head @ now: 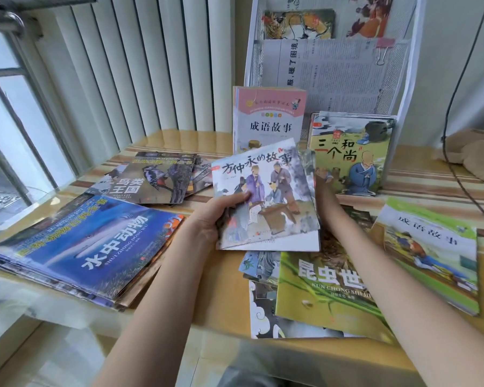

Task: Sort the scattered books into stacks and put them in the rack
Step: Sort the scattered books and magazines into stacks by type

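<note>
Both hands hold a thin, glossy, square paperback stack with a painted cover of robed figures above the striped wooden table. The left hand pinches its left edge, thumb on top; the right hand grips the right edge, fingers hidden behind. Its title edge tilts up rightward, toward the white wire-mesh rack.

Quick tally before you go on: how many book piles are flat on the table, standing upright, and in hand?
Flat on table: 4 (blue fish pile, bird pile, green insect pile, green idiom pile)
Standing upright: 2 (pink book, monk book)
In hand: 1
Total: 7
</note>
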